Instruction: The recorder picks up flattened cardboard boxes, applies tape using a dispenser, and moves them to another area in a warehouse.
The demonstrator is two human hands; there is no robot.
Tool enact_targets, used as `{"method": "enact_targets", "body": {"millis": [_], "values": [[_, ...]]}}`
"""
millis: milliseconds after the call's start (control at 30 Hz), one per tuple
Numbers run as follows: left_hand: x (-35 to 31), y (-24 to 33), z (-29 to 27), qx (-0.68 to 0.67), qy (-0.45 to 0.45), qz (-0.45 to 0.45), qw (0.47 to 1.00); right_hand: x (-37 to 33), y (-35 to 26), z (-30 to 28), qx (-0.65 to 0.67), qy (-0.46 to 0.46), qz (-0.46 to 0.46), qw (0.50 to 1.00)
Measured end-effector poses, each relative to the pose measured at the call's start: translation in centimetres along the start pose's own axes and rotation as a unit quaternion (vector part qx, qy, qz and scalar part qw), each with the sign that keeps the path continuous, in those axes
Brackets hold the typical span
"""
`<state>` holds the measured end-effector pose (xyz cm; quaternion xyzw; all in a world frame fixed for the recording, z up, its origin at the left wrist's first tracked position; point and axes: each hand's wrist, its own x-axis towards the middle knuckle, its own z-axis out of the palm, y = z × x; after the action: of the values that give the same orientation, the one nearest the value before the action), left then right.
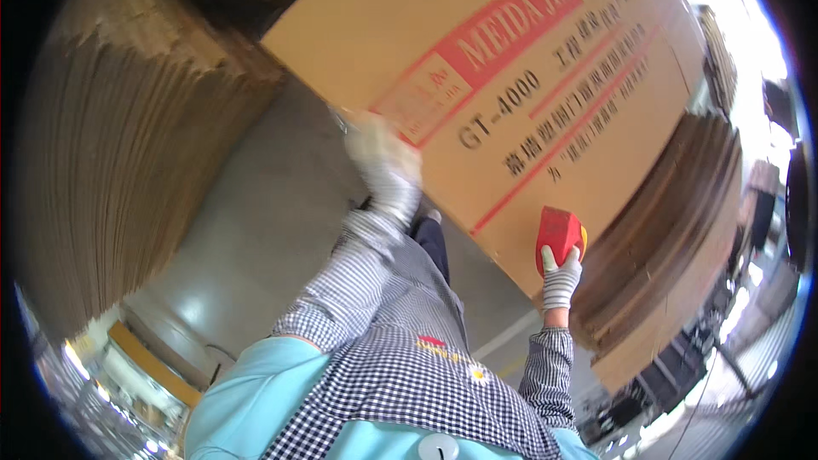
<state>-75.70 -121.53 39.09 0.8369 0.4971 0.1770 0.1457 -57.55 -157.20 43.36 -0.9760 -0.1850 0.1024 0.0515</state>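
A large flat brown cardboard box (511,43) with red and black print fills the upper middle of the view. My left hand (383,162), in a white knit glove, grips the box's lower left edge; the hand is blurred. My right hand (561,277), also gloved, holds a red tape dispenser (560,234) against the box's lower right edge. Both forearms wear black-and-white checked sleeves and rise from the lower edge.
A tall stack of flattened cardboard (128,145) stands at the left. Another cardboard stack (673,230) sits at the right, below the box. Grey concrete floor (264,221) shows between them. Machines and clutter line the far right rim.
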Motion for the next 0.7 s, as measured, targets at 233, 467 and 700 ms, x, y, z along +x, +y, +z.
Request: {"method": "enact_targets", "body": {"millis": [233,467,700], "values": [[-1.9,0.4,10.1,-0.040,0.007,-0.159,0.986,-0.3,3.7,11.9,0.154,0.078,-0.008,0.985],[7.3,-5.9,7.7,-0.437,0.219,-0.465,0.738,-0.8,-1.2,9.9,0.057,0.045,-0.052,0.996],[-22.7,14.9,8.6,-0.529,-0.243,-0.394,0.711,-0.5,1.2,9.1,0.004,0.000,-0.058,0.998]]}}
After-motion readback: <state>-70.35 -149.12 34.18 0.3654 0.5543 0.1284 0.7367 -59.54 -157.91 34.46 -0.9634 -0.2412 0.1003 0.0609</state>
